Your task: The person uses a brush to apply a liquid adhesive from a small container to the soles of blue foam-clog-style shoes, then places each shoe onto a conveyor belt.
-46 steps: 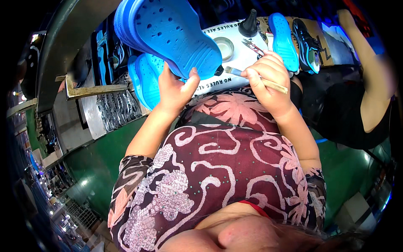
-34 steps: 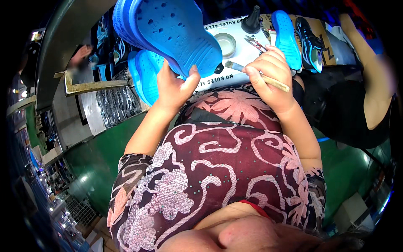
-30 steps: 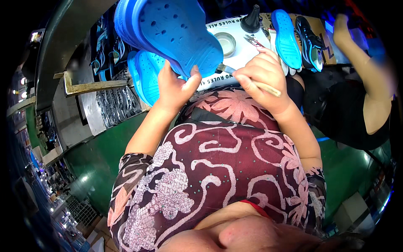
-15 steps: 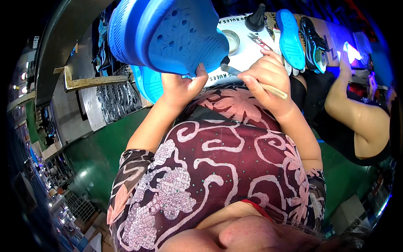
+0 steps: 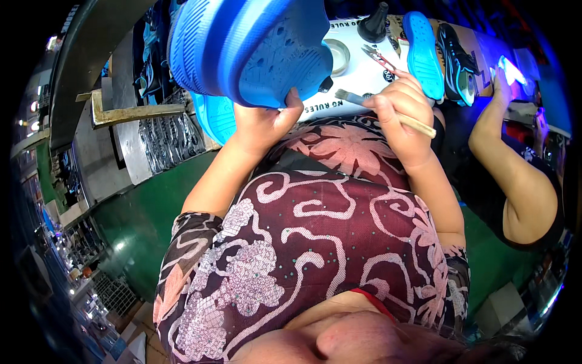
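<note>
My left hand (image 5: 273, 124) grips the near edge of a large blue foam shoe sole (image 5: 248, 54), raised above the table with its thumb over the rim. The sole is tilted, showing holes and fine grooves. In my right hand (image 5: 406, 115) is a flat brush (image 5: 357, 98) with a pale wooden handle, its bristles pointing left toward the sole but apart from it. Red-handled thread snips (image 5: 380, 58) lie just beyond my right fingers. A shallow round dish (image 5: 338, 56) stands on the white board (image 5: 354, 73) behind the brush.
A black cone-shaped bottle (image 5: 373, 25) stands behind the dish. To the right are another blue sole (image 5: 422, 57) and a black-and-blue shoe (image 5: 454, 64). A light-blue sole (image 5: 215, 118) lies under my left wrist. A co-worker's arm (image 5: 515, 142) reaches in at right, near a bright light.
My right hand has drawn the brush back to the right, away from the sole's edge. The blue sole has shifted slightly and turned in my left hand.
</note>
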### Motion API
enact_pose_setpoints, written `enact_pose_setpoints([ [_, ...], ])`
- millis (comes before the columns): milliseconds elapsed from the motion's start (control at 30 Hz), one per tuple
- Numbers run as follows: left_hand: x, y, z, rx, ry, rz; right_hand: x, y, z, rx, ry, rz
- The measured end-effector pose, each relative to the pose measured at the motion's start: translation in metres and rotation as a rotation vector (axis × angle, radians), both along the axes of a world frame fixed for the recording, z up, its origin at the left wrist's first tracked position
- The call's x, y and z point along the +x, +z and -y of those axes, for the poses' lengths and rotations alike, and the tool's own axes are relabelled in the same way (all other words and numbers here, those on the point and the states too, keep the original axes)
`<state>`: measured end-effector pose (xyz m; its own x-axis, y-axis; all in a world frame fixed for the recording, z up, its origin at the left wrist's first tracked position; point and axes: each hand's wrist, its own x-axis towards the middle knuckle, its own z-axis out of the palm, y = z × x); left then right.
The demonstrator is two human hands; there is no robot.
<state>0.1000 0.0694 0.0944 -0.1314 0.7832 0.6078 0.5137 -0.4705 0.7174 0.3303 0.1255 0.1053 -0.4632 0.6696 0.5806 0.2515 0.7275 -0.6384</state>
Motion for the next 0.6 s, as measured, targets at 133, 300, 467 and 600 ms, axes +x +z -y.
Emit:
enact_pose_setpoints([
  [133,-0.009,0.002,-0.009,0.060,-0.018,-0.133,0.009,0.003,0.005,-0.074,-0.108,-0.089],
  [300,-0.017,0.089,-0.004,-0.440,-0.168,0.467,0.031,-0.012,0.001,-0.267,-0.177,-0.293],
  [467,0.017,0.138,-0.040,-0.766,-0.666,0.532,0.054,-0.014,0.005,-0.222,-0.302,-0.298],
  [600,0.110,0.183,-0.147,-0.868,-1.004,0.449,0.076,-0.018,0.012,-0.308,-0.386,-0.393],
])
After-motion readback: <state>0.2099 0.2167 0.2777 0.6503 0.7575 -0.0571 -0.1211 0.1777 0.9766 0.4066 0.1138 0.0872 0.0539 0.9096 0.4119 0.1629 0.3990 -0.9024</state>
